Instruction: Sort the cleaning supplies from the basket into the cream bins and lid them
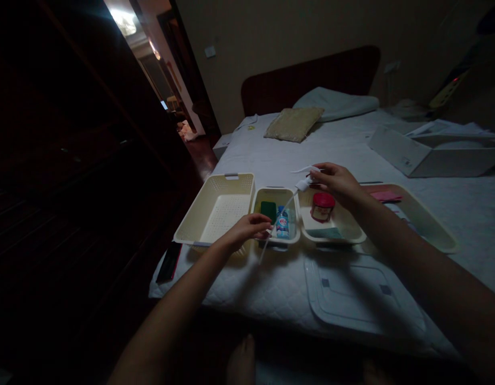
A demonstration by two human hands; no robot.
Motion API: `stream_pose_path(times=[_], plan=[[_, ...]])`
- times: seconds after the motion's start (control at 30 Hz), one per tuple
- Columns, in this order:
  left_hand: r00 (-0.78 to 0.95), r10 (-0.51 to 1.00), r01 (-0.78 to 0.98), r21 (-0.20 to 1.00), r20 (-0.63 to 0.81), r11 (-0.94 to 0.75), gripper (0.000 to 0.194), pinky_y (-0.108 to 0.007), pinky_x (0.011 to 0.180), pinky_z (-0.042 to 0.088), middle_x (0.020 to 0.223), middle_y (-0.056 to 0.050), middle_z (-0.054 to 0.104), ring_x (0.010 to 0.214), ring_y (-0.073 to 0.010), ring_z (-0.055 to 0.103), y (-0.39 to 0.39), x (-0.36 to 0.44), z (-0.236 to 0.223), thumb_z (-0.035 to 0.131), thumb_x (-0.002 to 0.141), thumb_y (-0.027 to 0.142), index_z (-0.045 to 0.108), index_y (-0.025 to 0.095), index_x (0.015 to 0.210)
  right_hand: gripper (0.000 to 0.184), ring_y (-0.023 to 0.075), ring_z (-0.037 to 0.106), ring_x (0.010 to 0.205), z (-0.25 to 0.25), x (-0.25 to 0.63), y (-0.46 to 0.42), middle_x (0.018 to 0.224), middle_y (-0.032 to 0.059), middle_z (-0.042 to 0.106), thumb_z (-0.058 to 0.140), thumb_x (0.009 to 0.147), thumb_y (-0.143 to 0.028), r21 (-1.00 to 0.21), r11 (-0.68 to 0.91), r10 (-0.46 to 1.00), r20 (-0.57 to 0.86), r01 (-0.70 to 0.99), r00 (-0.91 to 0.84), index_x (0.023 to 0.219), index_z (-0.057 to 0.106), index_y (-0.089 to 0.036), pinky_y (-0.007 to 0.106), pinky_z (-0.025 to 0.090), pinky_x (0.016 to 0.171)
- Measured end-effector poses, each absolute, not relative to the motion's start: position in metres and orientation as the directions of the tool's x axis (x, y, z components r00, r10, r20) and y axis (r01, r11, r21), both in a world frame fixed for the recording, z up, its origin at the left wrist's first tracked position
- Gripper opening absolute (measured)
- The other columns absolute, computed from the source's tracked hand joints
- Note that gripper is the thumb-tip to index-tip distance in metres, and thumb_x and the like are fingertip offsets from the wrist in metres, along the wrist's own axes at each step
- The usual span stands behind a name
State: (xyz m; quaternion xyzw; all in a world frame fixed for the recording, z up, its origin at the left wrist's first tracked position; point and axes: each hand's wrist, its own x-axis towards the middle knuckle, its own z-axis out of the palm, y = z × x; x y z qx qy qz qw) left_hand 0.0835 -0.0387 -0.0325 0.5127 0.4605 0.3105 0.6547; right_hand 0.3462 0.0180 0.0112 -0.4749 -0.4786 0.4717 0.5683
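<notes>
My right hand is closed on a white pump dispenser head, its curved spout pointing left. A long thin tube slants down and left from the head. My left hand has its fingertips pinched around the lower part of this tube, whose end hangs below the fingers. Under the tube is a small cream bin with a blue bottle and a dark green block-like item inside. Beneath my right hand, a wider cream bin holds a red-lidded jar.
On the left stands a perforated cream basket. Another bin with a pink cloth is at right. A clear lid lies in front on the bed. Farther back are a white box and a pillow.
</notes>
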Motion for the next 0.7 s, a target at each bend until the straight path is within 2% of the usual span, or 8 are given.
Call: stream_pose_path(times=[0.2, 0.4, 0.57, 0.7], plan=[[0.480, 0.841, 0.161, 0.967, -0.251, 0.196, 0.027, -0.024, 0.065, 0.049, 0.074, -0.004, 0.068, 0.065, -0.0105, 0.062, -0.042, 0.083, -0.041, 0.079, 0.062, 0.020, 0.070, 0.014, 0.086, 0.016, 0.0116, 0.064, 0.071, 0.014, 0.354, 0.012, 0.080, 0.0021, 0.064, 0.072, 0.074, -0.019, -0.990, 0.096, 0.986, 0.081, -0.100, 0.144, 0.087, 0.062, -0.016, 0.031, 0.058, 0.076], [0.500, 0.862, 0.310, 0.947, -0.085, -0.087, 0.022, -0.025, 0.063, 0.048, 0.079, -0.006, 0.071, 0.067, -0.0126, 0.062, -0.038, 0.087, -0.048, 0.070, 0.068, 0.022, 0.073, 0.016, 0.090, 0.018, 0.0122, 0.065, 0.069, 0.017, 0.355, 0.010, 0.077, 0.0011, 0.064, 0.072, 0.076, -0.019, -0.992, 0.071, 0.984, 0.053, -0.105, 0.170, 0.085, 0.057, -0.017, 0.035, 0.057, 0.077], [0.522, 0.845, 0.482, 0.776, 0.119, -0.407, 0.018, -0.029, 0.071, 0.049, 0.085, -0.007, 0.071, 0.076, -0.0168, 0.064, -0.040, 0.092, -0.042, 0.061, 0.074, 0.017, 0.073, 0.018, 0.087, 0.025, 0.0126, 0.065, 0.068, 0.020, 0.359, 0.006, 0.073, -0.0015, 0.063, 0.077, 0.072, -0.025, -0.992, 0.072, 0.989, 0.059, -0.099, 0.134, 0.084, 0.055, -0.020, 0.036, 0.057, 0.076], [0.592, 0.783, 0.564, 0.597, 0.189, -0.570, 0.025, -0.029, 0.073, 0.046, 0.086, -0.008, 0.068, 0.076, -0.0170, 0.062, -0.041, 0.101, -0.033, 0.052, 0.079, 0.011, 0.074, 0.018, 0.089, 0.025, 0.0122, 0.064, 0.066, 0.024, 0.368, 0.001, 0.072, -0.0012, 0.063, 0.077, 0.071, -0.022, -0.994, 0.036, 0.993, 0.024, -0.102, 0.112, 0.083, 0.056, -0.019, 0.032, 0.057, 0.070]])
